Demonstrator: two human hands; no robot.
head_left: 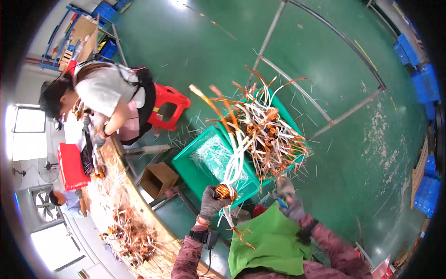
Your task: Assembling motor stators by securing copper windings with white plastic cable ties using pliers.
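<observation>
My left hand (213, 202), in a grey glove, is closed around a copper wire coil (226, 191). Long white-sleeved leads with bare copper ends rise from the coil across the green bins, and shorter ends hang below it. My right hand (293, 208), also gloved, is closed on a small blue-handled tool (282, 203); its working end is too small to make out. A green bin (188, 160) with clear and white sleeve offcuts lies just beyond my left hand. Beside it, another green bin (290, 109) is heaped with similar coils (272, 135).
A worktable (134, 197) on the left bears a pile of coils (132, 239). A co-worker (104, 90) bends over it near a red stool (169, 107). A cardboard box (159, 179) stands under the table edge. A metal frame (297, 83) and scattered offcuts lie on the green floor.
</observation>
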